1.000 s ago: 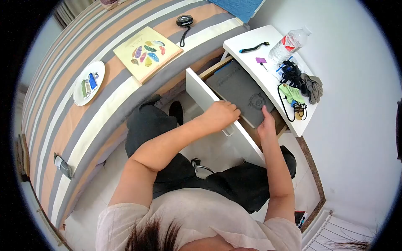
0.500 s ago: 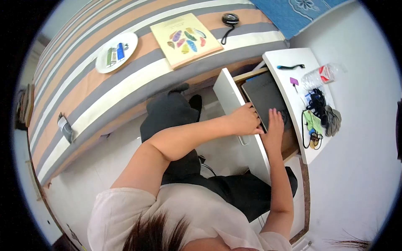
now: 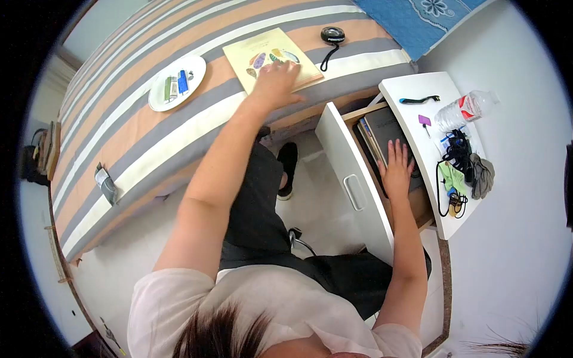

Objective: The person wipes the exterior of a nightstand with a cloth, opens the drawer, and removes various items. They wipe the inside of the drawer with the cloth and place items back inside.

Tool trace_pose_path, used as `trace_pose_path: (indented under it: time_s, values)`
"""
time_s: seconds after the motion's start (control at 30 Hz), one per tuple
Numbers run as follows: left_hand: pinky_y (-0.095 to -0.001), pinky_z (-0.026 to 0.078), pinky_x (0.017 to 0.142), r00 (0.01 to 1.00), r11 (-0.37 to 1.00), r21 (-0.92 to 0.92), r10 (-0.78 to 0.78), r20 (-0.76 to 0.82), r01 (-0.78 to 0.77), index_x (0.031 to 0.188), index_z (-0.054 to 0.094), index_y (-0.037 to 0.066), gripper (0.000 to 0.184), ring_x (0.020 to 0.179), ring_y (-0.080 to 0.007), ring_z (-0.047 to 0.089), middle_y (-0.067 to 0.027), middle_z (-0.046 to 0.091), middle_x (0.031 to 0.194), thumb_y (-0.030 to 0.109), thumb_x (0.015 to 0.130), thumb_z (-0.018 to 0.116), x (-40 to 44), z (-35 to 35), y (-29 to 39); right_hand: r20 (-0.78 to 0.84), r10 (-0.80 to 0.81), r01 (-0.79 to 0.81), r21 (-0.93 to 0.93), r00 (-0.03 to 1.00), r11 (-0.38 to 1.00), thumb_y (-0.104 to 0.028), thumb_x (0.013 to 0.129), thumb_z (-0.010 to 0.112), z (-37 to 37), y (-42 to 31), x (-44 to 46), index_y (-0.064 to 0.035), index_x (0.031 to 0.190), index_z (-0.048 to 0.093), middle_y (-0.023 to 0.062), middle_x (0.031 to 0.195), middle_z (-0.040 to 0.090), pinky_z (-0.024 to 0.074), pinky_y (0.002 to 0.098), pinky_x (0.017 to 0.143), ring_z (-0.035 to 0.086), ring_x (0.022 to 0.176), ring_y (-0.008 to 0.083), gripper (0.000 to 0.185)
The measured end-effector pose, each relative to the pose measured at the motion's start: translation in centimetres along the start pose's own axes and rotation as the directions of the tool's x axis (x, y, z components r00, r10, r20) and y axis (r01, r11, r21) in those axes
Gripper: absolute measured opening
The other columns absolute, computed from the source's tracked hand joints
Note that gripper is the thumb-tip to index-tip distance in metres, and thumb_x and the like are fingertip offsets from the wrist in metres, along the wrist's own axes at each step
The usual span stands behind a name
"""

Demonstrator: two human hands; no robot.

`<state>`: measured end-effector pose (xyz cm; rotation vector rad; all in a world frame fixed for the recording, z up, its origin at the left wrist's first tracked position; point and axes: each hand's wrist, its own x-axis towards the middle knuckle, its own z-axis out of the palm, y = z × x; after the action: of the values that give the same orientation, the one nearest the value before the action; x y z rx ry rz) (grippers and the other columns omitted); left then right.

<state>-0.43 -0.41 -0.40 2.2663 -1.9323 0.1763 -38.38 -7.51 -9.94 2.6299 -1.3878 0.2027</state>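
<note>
My left hand is over the near part of a pale yellow book with colourful feather-like shapes on its cover. Its fingers are spread; whether they touch the cover I cannot tell. Flat on a dark-covered book in the open white drawer rests my right hand, fingers apart. Other book edges show along the drawer's left side. To the right of the yellow book lies a round black device with a wrist strap.
On the striped bed are a white plate with small packets and a grey pouch. The white tabletop holds a toothbrush, plastic bottle, black cables and a grey cloth item.
My left hand has left the drawer and moved up and left to the yellow book. My right hand stays on the dark book, while book edges beside it now show.
</note>
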Motion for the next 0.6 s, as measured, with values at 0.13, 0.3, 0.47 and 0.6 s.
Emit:
trace_pose_path:
  time_s: [0.13, 0.3, 0.47, 0.6]
  values:
    - [-0.0713, 0.030, 0.096, 0.964, 0.981, 0.099, -0.186, 0.192, 0.169, 0.143, 0.029, 0.027, 0.090, 0.138, -0.0361, 0.022, -0.0125, 0.024, 0.149, 0.048, 0.069, 0.075, -1.9, 1.7, -2.5, 0.079, 0.178, -0.179, -0.003, 0.981, 0.984, -0.045, 0.082, 0.062, -0.7, -0.2, -0.5, -0.0117, 0.144, 0.028, 0.0131, 0.148, 0.027, 0.0281, 0.0642, 0.100, 0.026, 0.135, 0.0362, 0.078]
    - [-0.0542, 0.037, 0.101, 0.962, 0.981, 0.015, -0.191, 0.196, 0.192, 0.142, 0.033, 0.028, 0.075, 0.137, -0.0311, 0.026, -0.0057, 0.027, 0.150, 0.044, 0.078, 0.067, -2.1, 1.6, -3.4, 0.052, 0.135, -0.137, 0.043, 0.990, 0.990, -0.044, 0.080, 0.065, -0.1, 0.4, -0.8, -0.0115, 0.145, 0.027, 0.0148, 0.149, 0.026, 0.0259, 0.0644, 0.101, 0.024, 0.136, 0.0368, 0.082]
    - [-0.0435, 0.040, 0.100, 0.985, 0.982, -0.080, -0.170, -0.007, 0.169, 0.135, 0.046, 0.020, 0.049, 0.129, -0.0308, 0.039, -0.0072, 0.045, 0.139, 0.033, 0.088, 0.055, -2.7, 3.0, -4.2, 0.083, 0.082, -0.098, 0.214, 0.993, 0.972, -0.040, 0.080, 0.066, -1.2, 1.4, -1.1, -0.0077, 0.141, 0.034, 0.0190, 0.146, 0.029, 0.0197, 0.0597, 0.106, 0.024, 0.136, 0.0364, 0.076]
    - [-0.0397, 0.044, 0.093, 0.950, 0.878, -0.448, -0.267, -0.164, 0.169, 0.123, 0.058, 0.015, 0.036, 0.116, -0.0277, 0.053, -0.0109, 0.061, 0.119, 0.028, 0.090, 0.052, -2.4, 0.7, -3.5, 0.110, 0.050, -0.112, 0.670, 0.993, 0.734, -0.035, 0.086, 0.063, -4.0, 1.0, -1.4, -0.0035, 0.131, 0.047, 0.0197, 0.134, 0.047, 0.0317, 0.0414, 0.105, 0.044, 0.125, 0.0335, 0.058]
